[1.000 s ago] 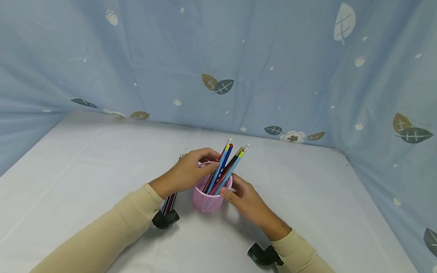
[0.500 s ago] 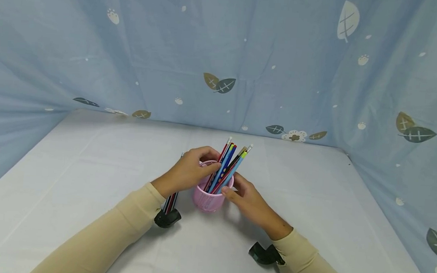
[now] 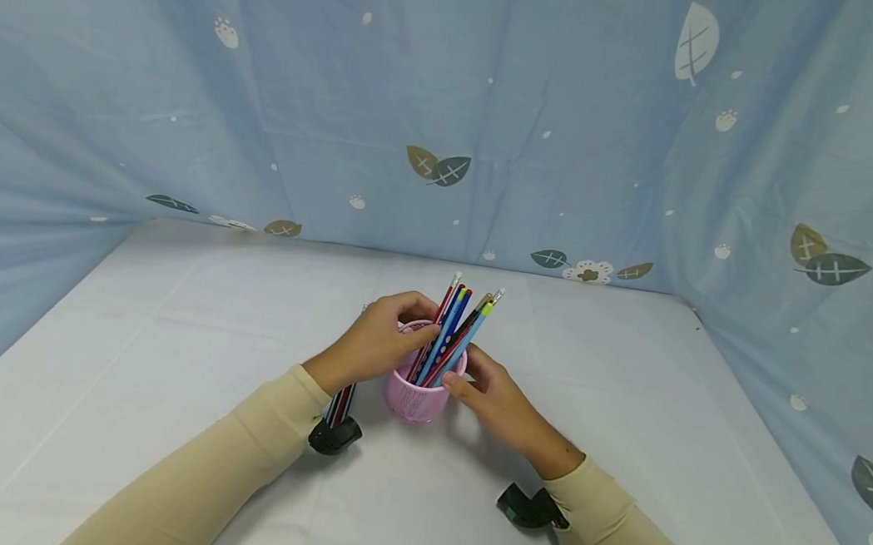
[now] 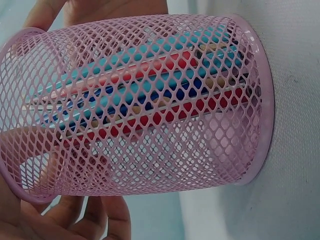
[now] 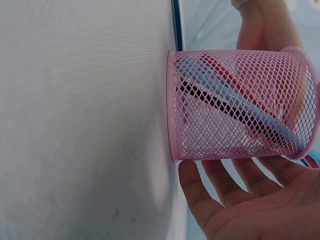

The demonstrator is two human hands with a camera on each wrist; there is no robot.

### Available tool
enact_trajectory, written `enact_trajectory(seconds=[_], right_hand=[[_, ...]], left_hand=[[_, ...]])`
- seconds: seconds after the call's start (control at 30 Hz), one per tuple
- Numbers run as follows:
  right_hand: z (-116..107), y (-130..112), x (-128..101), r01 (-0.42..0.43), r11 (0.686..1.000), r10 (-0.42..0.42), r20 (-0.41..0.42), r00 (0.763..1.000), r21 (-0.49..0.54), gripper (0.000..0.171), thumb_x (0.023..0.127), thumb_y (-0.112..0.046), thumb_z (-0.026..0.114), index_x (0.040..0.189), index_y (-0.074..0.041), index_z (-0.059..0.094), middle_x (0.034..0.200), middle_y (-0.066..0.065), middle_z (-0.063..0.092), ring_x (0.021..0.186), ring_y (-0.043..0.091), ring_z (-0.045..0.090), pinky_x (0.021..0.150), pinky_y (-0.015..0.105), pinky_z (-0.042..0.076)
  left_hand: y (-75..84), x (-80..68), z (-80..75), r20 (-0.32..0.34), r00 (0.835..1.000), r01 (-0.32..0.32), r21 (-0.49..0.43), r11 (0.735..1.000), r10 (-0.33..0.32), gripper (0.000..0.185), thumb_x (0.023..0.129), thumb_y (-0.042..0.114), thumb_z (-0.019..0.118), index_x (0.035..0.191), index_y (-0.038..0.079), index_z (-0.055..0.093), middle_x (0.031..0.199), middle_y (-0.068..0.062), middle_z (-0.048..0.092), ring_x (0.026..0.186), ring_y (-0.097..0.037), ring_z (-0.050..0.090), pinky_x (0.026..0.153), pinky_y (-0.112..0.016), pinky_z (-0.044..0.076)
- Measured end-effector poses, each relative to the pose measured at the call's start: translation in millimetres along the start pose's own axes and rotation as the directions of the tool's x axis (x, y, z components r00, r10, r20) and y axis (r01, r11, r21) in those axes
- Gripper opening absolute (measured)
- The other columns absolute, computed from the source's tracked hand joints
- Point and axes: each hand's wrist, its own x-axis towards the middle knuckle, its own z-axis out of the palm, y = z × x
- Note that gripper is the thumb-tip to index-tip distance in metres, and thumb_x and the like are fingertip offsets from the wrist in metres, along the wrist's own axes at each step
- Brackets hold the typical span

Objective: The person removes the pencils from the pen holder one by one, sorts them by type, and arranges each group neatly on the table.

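Left grip (image 3: 372,339): curling over the pink mesh cup's (image 3: 412,398) rim, touching the pencils (image 3: 451,332).
Right grip (image 3: 490,397): fingers relaxed, lying along the cup's side.
Cup: standing on the counter (image 3: 177,348).

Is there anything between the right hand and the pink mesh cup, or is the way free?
Nothing visible stands between them. The right hand lies open beside the pink mesh cup, its fingers along the mesh wall. The pencils stand inside the cup, and the left hand is at the opposite rim.

Bare tabletop (image 3: 178,332) all round; only pink mesh cup (image 3: 414,398) of leaning pencils (image 3: 453,334) blocking the middle.
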Motion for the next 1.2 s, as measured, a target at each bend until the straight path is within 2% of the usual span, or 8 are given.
enact_trajectory(seconds=[0.67, 1.2], right_hand=[[0.2, -3.5, -0.6, -0.014, 1.0, 0.014, 0.008, 1.0, 0.002, 0.065, 0.103, -0.037, 0.055, 0.157, -0.013, 0.029, 0.155, 0.011, 0.042, 0.14, 0.033, 0.046, 0.111, 0.056, 0.04], [-0.3, -2.6, -0.7, -0.018, 1.0, 0.018, 0.004, 1.0, -0.004, 0.067, 0.102, -0.04, 0.056, 0.157, -0.013, 0.029, 0.154, 0.012, 0.044, 0.14, 0.033, 0.046, 0.111, 0.056, 0.041]], left_hand=[[-0.1, 0.0, -1.5, -0.039, 0.999, -0.021, 0.017, 1.0, 0.022, 0.015, 0.097, 0.021, 0.064, 0.11, 0.016, 0.067, 0.108, 0.002, 0.072, 0.106, -0.02, 0.063, 0.095, -0.042, 0.053], [-0.8, 0.5, 0.2, -0.077, 0.996, -0.048, 0.028, 0.998, 0.05, 0.016, 0.097, 0.023, 0.064, 0.111, 0.015, 0.066, 0.107, 0.001, 0.071, 0.105, -0.018, 0.062, 0.095, -0.041, 0.05]])
